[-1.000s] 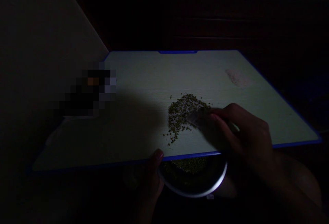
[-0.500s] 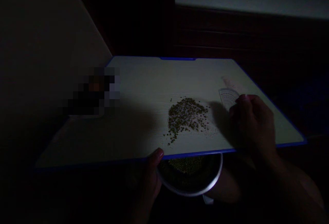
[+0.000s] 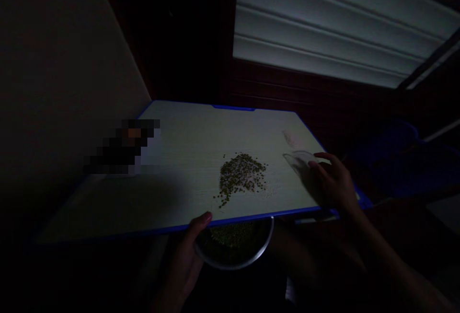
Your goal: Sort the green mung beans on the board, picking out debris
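Note:
The scene is very dark. A pile of small green beans [image 3: 240, 175] lies on a pale board with a blue rim [image 3: 179, 150]. My left hand [image 3: 189, 260] holds a round metal bowl [image 3: 235, 250] just under the board's near edge; the bowl has green beans in it, and my thumb rests on the edge. My right hand [image 3: 332, 181] holds a clear plastic protractor [image 3: 298, 159] flat against the board near its right side, a short way right of the bean pile.
A blurred dark object [image 3: 124, 147] sits on the board's left part. A pale wall [image 3: 53, 87] stands at the left, a ribbed light panel [image 3: 323, 44] at the back, and dark blue shapes [image 3: 402, 159] at the right.
My right hand drew the protractor off the bean pile and out to the right side of the board. The view tilted up, showing more of the back panel.

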A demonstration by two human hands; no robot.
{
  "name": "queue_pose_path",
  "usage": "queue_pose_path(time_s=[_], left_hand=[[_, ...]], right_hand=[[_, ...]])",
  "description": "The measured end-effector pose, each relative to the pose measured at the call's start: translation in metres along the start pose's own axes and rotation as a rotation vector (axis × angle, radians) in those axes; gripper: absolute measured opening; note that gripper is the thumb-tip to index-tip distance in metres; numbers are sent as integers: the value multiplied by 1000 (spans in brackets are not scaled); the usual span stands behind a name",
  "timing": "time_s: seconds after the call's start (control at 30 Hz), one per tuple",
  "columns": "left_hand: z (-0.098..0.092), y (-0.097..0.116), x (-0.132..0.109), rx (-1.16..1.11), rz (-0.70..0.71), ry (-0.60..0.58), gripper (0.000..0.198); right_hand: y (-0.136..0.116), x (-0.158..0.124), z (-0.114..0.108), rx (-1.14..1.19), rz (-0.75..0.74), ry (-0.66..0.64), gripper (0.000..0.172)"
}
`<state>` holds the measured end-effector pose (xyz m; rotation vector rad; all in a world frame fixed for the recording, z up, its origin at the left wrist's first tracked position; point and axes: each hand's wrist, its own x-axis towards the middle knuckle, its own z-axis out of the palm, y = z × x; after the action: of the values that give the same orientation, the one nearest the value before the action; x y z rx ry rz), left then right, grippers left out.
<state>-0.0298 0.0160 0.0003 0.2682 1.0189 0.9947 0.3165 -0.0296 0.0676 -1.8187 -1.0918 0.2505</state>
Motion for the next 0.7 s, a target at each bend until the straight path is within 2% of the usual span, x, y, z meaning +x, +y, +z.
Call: queue_pose_path(time_s=[0.07, 0.17, 0.27, 0.37, 0.47, 0.6, 0.7], left_hand=[[-2, -1, 5, 6, -4, -25, 28], [-2, -2, 8, 24, -13, -14, 31], [1, 0, 7, 12, -36, 2, 31], [7, 1, 3, -3, -4, 1, 33], [9, 1, 2, 4, 8, 1, 32], [9, 1, 2, 22, -45, 32, 14], [12, 2, 0, 29, -33, 57, 12]], right_hand=[[-4, -9, -10, -57, -59, -82, 47], [-24, -34, -15, -135, -164, -215, 36], [-45, -63, -9, -169, -279, -399, 30], [-53, -74, 0, -185, -353, -538, 34], [-42, -58, 3, -214, -364, -547, 34], [-19, -8, 3, -288, -312, -428, 34], [-6, 25, 6, -311, -267, -363, 35]])
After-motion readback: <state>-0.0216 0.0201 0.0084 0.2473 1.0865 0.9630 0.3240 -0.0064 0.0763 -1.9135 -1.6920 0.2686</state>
